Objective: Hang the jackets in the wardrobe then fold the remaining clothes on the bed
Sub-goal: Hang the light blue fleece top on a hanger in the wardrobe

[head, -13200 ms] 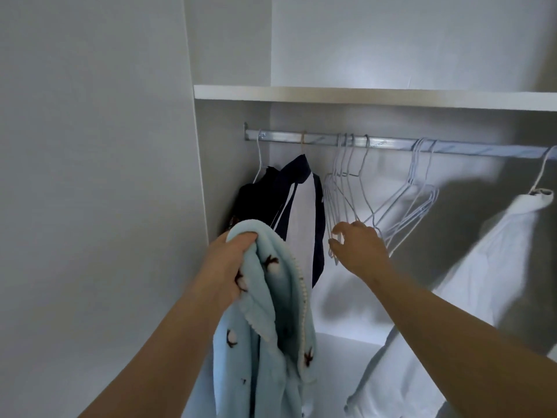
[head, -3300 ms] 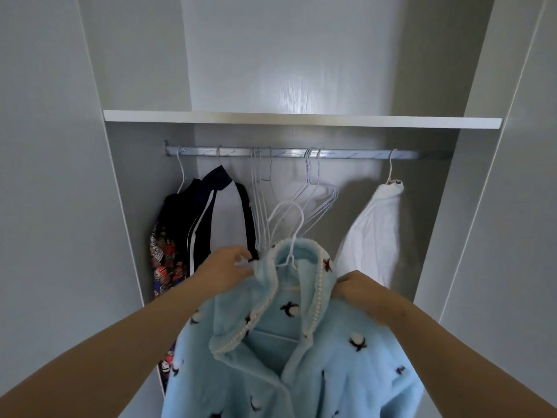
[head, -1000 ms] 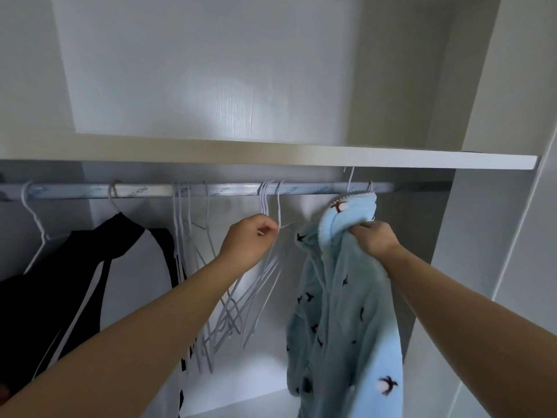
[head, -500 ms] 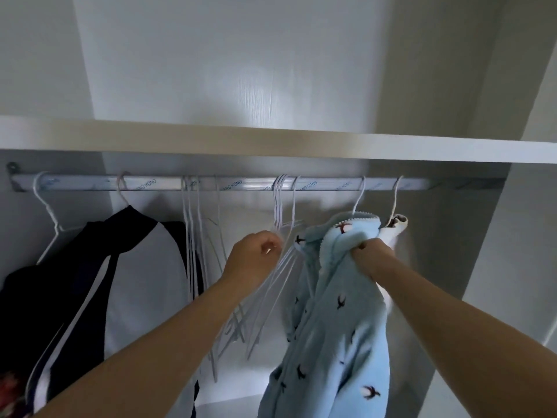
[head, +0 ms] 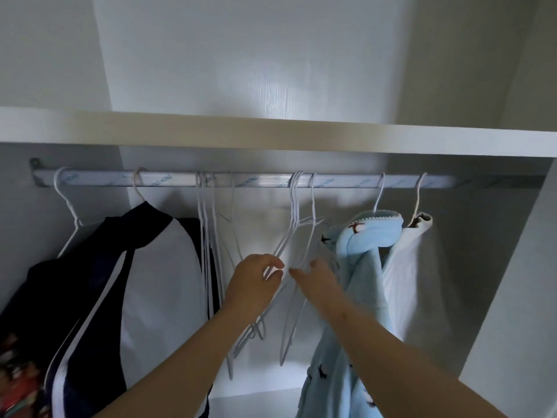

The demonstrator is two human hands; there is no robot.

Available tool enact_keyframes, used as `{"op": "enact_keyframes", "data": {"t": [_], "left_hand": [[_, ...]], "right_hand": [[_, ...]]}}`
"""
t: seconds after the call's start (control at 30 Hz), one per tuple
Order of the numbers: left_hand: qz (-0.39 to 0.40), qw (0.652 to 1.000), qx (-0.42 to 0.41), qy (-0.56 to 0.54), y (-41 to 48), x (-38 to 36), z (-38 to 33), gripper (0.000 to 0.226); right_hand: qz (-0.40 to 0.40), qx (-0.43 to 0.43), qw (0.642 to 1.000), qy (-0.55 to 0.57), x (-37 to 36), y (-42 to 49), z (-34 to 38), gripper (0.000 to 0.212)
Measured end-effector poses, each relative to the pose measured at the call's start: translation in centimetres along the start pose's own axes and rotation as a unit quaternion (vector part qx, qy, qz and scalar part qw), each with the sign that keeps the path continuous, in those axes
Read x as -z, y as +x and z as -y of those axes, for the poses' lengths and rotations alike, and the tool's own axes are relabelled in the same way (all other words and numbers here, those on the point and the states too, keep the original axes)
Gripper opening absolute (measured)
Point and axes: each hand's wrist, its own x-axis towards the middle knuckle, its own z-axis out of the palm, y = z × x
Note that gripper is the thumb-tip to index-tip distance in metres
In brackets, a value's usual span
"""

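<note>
— Left grip [head: 256, 282] pinches the empty wire hangers [head: 294, 200]. Right grip [head: 316, 279] is fingering them too, pinching or not, I can't tell.
— And the blue fleece jacket [head: 367, 236]?
— Looks soft, light, floppy, so best taken at the collar. It hangs on the rail [head: 256, 180], just beside the white garment [head: 419, 267]. Half a second ago the right grip clutched its collar, and now it's let go!
</note>
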Motion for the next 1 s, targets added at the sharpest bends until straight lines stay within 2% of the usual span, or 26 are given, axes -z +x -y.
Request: {"op": "enact_keyframes", "data": {"t": [0.1, 0.2, 0.33, 0.47, 0.6, 0.7, 0.83, 0.93, 1.0], "left_hand": [[0.004, 1.000, 0.013, 0.000, -0.6, 0.3, 0.7, 0.016], [0.004, 1.000, 0.021, -0.008, -1.0, 0.7, 1.1, 0.015], [0.001, 0.999, 0.036, -0.026, -1.4, 1.3, 1.2, 0.013], [-0.024, 0.999, 0.021, -0.039, -1.9, 1.9, 0.7, 0.015], [-0.078, 0.995, -0.026, -0.064, -3.0, 2.2, -0.4, 0.019], [-0.091, 0.990, -0.069, -0.087, -3.9, 1.8, -1.6, 0.020], [-0.012, 0.988, -0.056, -0.143, -5.8, -0.2, -3.2, 0.017], [0.066, 0.981, -0.013, -0.184, -8.0, -2.4, -4.2, 0.020], [0.084, 0.973, 0.005, -0.216, -9.5, -3.8, -4.8, 0.022]], "right_hand": [[0.051, -0.051, 0.996, 0.056, -0.8, -0.2, -0.8, 0.016], [0.010, -0.047, 0.986, 0.160, -0.7, 0.0, -0.8, 0.023], [-0.075, -0.032, 0.966, 0.246, -0.4, -0.3, -0.4, 0.019], [-0.114, -0.002, 0.961, 0.252, 0.3, -1.1, -0.9, 0.021], [-0.154, 0.058, 0.962, 0.216, 0.4, -2.9, -1.5, 0.033], [-0.189, 0.059, 0.960, 0.199, 0.2, -5.4, -1.9, 0.036], [-0.217, 0.031, 0.959, 0.183, 0.1, -9.4, -4.3, 0.028], [-0.225, 0.025, 0.958, 0.175, 0.8, -13.5, -6.6, 0.031], [-0.225, 0.024, 0.962, 0.156, 1.4, -16.3, -8.0, 0.034]]}}
